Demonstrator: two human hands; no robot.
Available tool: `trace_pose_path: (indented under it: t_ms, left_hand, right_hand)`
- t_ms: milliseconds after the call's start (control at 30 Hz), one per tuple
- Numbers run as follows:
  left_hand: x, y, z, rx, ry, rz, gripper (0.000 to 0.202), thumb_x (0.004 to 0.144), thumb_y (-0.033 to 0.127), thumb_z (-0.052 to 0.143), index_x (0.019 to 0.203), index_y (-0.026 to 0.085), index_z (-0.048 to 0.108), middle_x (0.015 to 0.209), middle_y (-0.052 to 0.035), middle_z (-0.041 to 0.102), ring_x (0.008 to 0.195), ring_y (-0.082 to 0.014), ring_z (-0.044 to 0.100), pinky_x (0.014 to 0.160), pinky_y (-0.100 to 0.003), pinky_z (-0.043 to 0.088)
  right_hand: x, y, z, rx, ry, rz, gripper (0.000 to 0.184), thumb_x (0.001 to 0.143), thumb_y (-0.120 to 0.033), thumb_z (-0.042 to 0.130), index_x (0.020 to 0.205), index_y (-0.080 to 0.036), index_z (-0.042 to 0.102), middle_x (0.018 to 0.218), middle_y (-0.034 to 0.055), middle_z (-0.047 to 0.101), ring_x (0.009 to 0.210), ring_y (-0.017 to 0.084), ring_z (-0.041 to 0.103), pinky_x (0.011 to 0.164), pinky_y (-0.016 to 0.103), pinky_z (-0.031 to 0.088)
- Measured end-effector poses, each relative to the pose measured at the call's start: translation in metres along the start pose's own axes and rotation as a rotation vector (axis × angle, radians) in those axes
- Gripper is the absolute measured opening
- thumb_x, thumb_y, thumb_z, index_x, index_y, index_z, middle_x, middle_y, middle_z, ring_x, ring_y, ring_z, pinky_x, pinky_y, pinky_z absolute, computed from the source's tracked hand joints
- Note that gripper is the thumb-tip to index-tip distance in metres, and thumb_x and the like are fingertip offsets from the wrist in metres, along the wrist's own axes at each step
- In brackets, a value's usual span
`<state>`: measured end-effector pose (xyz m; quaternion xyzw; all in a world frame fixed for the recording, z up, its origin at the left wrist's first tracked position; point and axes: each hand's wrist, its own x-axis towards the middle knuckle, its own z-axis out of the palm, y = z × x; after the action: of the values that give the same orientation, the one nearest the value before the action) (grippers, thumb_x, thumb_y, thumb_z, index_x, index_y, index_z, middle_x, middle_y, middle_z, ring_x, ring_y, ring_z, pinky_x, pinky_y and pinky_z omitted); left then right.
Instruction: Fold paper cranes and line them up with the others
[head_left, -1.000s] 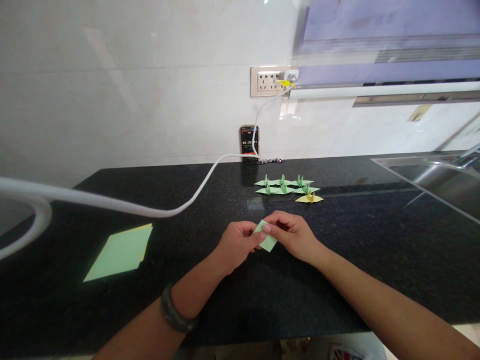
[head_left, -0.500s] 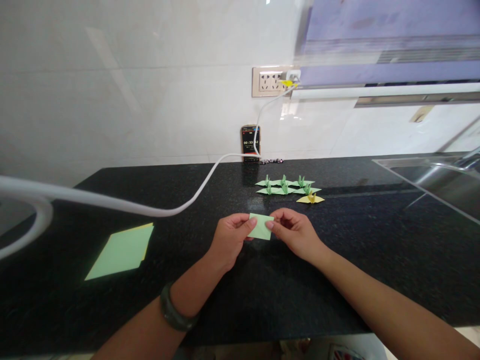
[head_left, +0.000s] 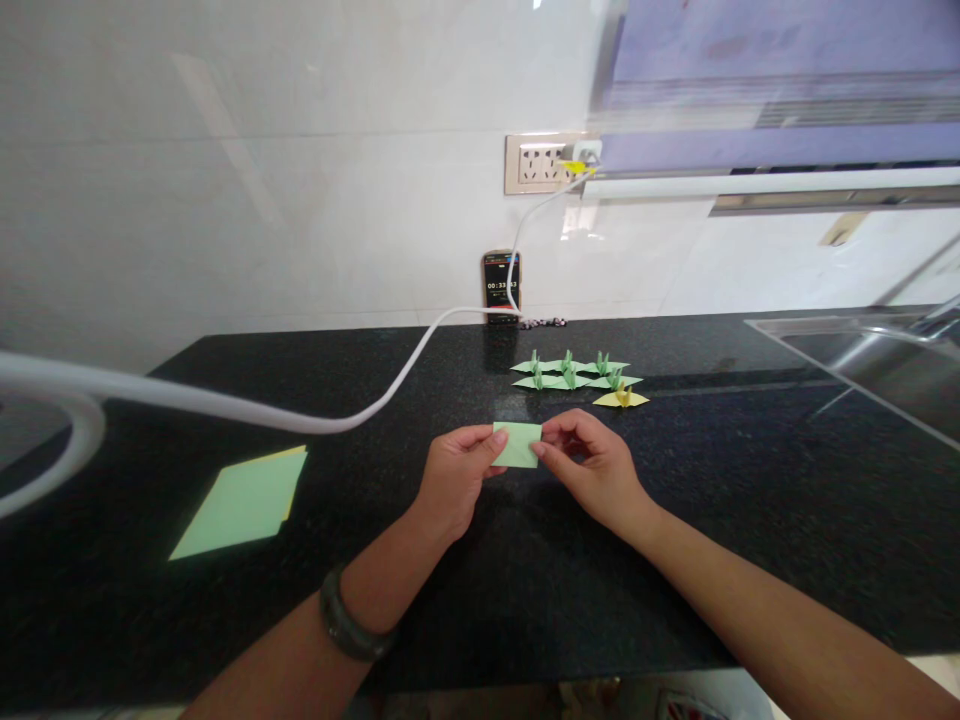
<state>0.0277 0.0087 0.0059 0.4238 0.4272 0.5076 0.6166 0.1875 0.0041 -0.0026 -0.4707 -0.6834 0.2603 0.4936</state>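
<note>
A small folded square of light green origami paper (head_left: 517, 447) is held up over the black countertop between both hands. My left hand (head_left: 459, 475) pinches its left edge, thumb on the front face and fingers behind. At the right edge, my right hand (head_left: 592, 462) grips the paper between thumb and fingertips. Beyond the hands stand several green paper cranes (head_left: 570, 378) in two rows, with one yellow paper crane (head_left: 621, 398) in front at their right. To the left lies a stack of green and yellow paper sheets (head_left: 241, 505).
A phone (head_left: 499, 285) showing a timer leans against the tiled wall. Its white cable (head_left: 330, 424) runs across the left side and looms close to the camera. A socket (head_left: 540, 163) is on the wall. At the right is a metal sink (head_left: 885, 360) set in the countertop (head_left: 450, 640).
The folded paper has shifted slightly left and up and now sits more level. My right hand has moved a little with it, its fingers still at the right edge.
</note>
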Motion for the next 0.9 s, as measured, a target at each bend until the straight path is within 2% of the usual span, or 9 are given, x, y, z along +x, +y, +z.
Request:
trace_pose_path:
  t_ms: [233, 467, 767, 900]
  left_hand:
    - [0.0014, -0.0004, 0.0003, -0.029, 0.075, 0.025, 0.030, 0.064, 0.033, 0.065, 0.084, 0.011, 0.065, 0.077, -0.0070, 0.065, 0.067, -0.0135, 0.059, 0.055, -0.022, 0.048]
    - [0.0031, -0.0015, -0.0005, -0.050, 0.087, 0.037, 0.028, 0.065, 0.032, 0.064, 0.084, 0.011, 0.065, 0.075, -0.0059, 0.065, 0.064, -0.0119, 0.058, 0.055, -0.021, 0.048]
    - [0.0039, -0.0031, -0.0011, -0.045, 0.110, 0.061, 0.028, 0.065, 0.033, 0.063, 0.084, 0.012, 0.065, 0.074, -0.0051, 0.065, 0.063, -0.0124, 0.059, 0.055, -0.023, 0.049]
    - [0.0051, -0.0039, -0.0019, -0.028, 0.133, 0.080, 0.029, 0.065, 0.034, 0.063, 0.084, 0.012, 0.065, 0.073, -0.0047, 0.065, 0.063, -0.0123, 0.059, 0.056, -0.023, 0.049]
  right_hand:
    - [-0.0013, -0.0061, -0.0035, -0.132, -0.028, -0.175, 0.029, 0.077, -0.023, 0.051, 0.105, -0.022, 0.055, 0.094, 0.0063, 0.056, 0.064, 0.011, 0.053, 0.055, 0.025, 0.046]
    - [-0.0022, -0.0055, -0.0034, -0.179, -0.069, -0.231, 0.031, 0.078, -0.022, 0.050, 0.109, -0.021, 0.055, 0.096, 0.0070, 0.056, 0.067, 0.012, 0.054, 0.060, 0.025, 0.049]
    - [-0.0034, -0.0039, -0.0038, -0.353, -0.090, -0.362, 0.039, 0.079, -0.023, 0.049, 0.118, -0.021, 0.047, 0.107, 0.0094, 0.054, 0.094, 0.019, 0.054, 0.079, 0.033, 0.048]
    - [-0.0039, -0.0078, -0.0058, -0.491, -0.142, -0.378, 0.043, 0.080, -0.026, 0.047, 0.122, -0.020, 0.042, 0.113, 0.0104, 0.052, 0.100, 0.022, 0.051, 0.083, 0.036, 0.046]
